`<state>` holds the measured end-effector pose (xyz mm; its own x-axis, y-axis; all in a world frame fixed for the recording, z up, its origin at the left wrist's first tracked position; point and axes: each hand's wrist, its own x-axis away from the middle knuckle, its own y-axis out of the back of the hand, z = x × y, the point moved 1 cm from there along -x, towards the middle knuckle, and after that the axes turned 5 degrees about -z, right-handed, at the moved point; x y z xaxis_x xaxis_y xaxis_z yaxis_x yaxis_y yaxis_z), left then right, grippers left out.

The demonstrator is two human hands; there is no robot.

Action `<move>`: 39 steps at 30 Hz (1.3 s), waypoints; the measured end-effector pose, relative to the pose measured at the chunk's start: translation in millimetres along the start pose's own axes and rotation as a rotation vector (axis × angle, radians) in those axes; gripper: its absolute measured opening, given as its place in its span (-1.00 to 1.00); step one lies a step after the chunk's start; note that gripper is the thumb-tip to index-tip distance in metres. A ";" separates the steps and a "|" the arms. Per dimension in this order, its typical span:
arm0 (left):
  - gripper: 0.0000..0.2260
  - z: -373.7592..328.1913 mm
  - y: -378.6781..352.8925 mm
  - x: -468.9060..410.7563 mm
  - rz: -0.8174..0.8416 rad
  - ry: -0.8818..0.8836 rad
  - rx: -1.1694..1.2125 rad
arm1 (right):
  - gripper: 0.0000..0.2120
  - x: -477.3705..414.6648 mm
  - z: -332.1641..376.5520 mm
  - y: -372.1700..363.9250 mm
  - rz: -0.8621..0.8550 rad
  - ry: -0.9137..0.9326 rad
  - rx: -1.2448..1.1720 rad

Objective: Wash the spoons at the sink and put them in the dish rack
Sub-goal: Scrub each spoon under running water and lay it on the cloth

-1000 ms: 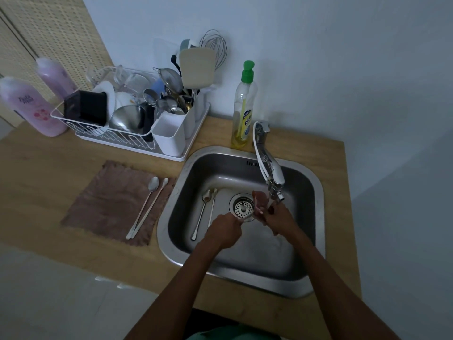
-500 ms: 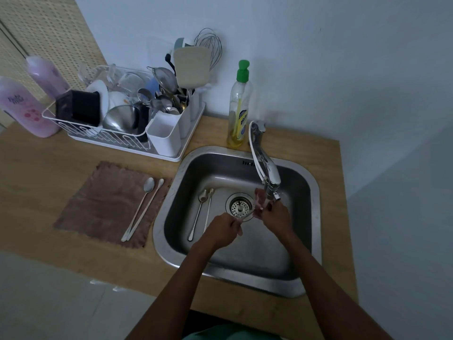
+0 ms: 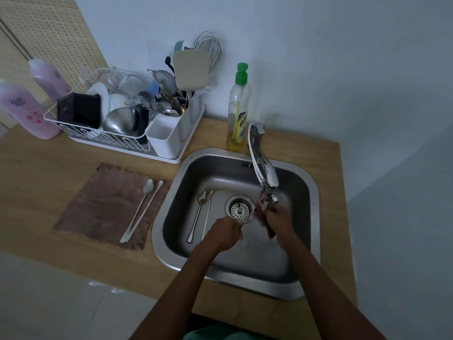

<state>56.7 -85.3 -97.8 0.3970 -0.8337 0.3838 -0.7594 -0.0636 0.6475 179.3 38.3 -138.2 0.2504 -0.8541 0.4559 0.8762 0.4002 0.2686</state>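
Note:
Over the steel sink [image 3: 315, 217], under the tap [image 3: 267, 175], my left hand [image 3: 224, 233] grips a spoon [image 3: 246, 218]. Its bowl pokes out towards my right hand [image 3: 279, 222], and its handle is hidden in my fist. My right hand holds a pinkish sponge [image 3: 260, 204] against that spoon. Two more spoons [image 3: 199, 217] lie side by side on the sink floor left of the drain [image 3: 239, 209]. Another two long spoons [image 3: 143, 209] lie on a brown cloth [image 3: 103, 204] on the counter. The white dish rack [image 3: 81, 133] stands at the back left, full of dishes.
A white cutlery holder [image 3: 163, 139] stands at the rack's near right corner, with utensils behind it. A green-capped dish soap bottle [image 3: 239, 114] stands behind the sink by the wall. Two pink bottles [image 3: 24, 111] stand at the far left. The wooden counter [image 3: 36, 173] ends right of the sink.
Both hands stay under the tap, working the sponge on the spoon. The view has shifted slightly; the spoons in the sink and on the cloth have not moved.

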 end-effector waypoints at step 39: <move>-0.61 -10.8 -31.4 16.3 -0.091 0.061 -0.037 | -0.80 19.6 -7.4 -12.8 0.039 -0.256 -0.328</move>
<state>92.6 -91.0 -104.8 0.4945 -0.7907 0.3609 -0.6997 -0.1157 0.7050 176.1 14.0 -139.1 0.2118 -0.7139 0.6675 0.9631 0.2685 -0.0184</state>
